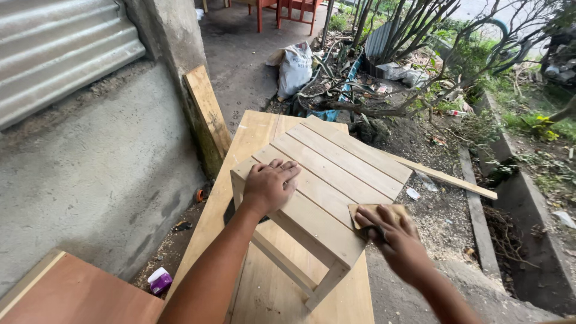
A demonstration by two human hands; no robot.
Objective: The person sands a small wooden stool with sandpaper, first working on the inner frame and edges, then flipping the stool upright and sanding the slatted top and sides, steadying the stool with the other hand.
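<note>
Your left hand (268, 183) lies flat, fingers together, on the near-left corner of the slatted wooden stool (336, 174), which stands on a pale wooden board (264, 294). Your right hand (393, 237) pinches a folded sheet of sandpaper (378, 211) against the stool's right edge.

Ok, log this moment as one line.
left hand: flat on stool | right hand: pressing sandpaper on stool edge | stool: on board
</note>
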